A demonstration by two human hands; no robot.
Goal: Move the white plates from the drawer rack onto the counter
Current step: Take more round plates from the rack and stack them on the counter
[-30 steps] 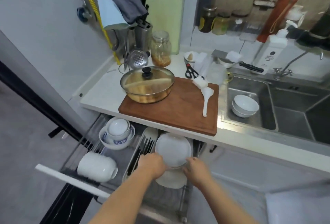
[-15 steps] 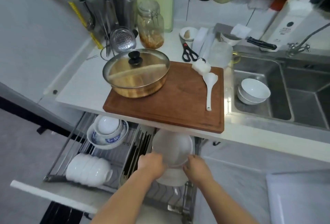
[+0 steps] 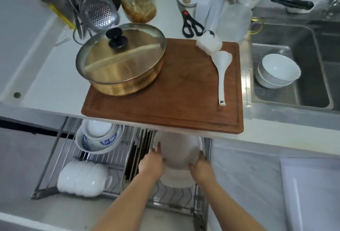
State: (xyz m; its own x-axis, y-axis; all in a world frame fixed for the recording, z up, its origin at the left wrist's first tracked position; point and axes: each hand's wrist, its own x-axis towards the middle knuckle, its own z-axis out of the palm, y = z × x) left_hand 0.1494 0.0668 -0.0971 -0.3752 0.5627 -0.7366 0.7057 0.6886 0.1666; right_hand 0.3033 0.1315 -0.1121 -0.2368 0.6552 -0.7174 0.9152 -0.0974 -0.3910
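A white plate (image 3: 177, 149) is held above the wire drawer rack (image 3: 171, 196), just below the counter's front edge. My left hand (image 3: 151, 163) grips its left rim and my right hand (image 3: 201, 167) grips its right rim. Under it, more white plates (image 3: 175, 179) stand in the rack. The white counter (image 3: 47, 76) lies above, with a wooden cutting board (image 3: 184, 98) overhanging its front edge.
On the board sit a lidded gold pot (image 3: 121, 59) and a white rice paddle (image 3: 221, 72). The rack's left side holds blue-patterned bowls (image 3: 99, 138) and stacked white bowls (image 3: 82, 179). Two white bowls (image 3: 277, 71) rest in the sink. Scissors (image 3: 190, 23) lie behind the board.
The view has dropped and drawn closer to the counter. Both hands keep their hold on the plate, which stays just above the rack under the counter edge.
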